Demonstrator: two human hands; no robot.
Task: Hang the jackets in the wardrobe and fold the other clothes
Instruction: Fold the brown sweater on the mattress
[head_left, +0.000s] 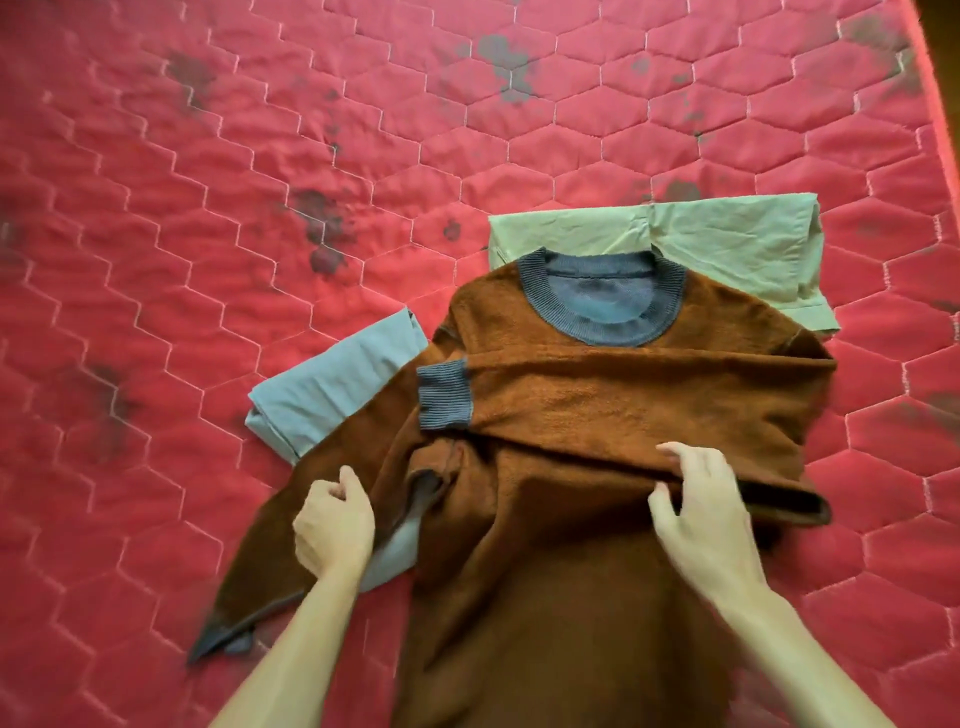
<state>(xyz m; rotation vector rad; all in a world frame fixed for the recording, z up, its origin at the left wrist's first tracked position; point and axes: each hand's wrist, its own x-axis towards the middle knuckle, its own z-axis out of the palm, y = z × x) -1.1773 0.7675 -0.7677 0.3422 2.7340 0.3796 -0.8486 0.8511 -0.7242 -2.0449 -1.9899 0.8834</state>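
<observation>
A person folds a brown sweater (545, 571) laid face up on a red quilted mattress (208, 182), hem nearest the camera. The right hand (711, 514) pinches the lower edge of the folded sleeve (649, 400), fingers on top and thumb beneath, where that sleeve lies across the chest with its ribbed blue cuff (444, 397) pointing left. The left hand (332, 519) is curled at the armpit of the other sleeve (260, 582), which trails out flat toward the near left; whether it actually grips cloth cannot be told.

The fleecy knit looks soft, thick and light. It will likely sag and bunch rather than hold a crease, so it seems best taken at seams and firm edges: the shoulder, the cuff, the hem.

Beyond the hands, the ribbed blue collar (540, 291) marks the top of the sweater. A folded blue-grey garment (337, 379) lies partly under its left shoulder, and a folded pale green garment (737, 234) sits under the collar end, farther up the mattress.
</observation>
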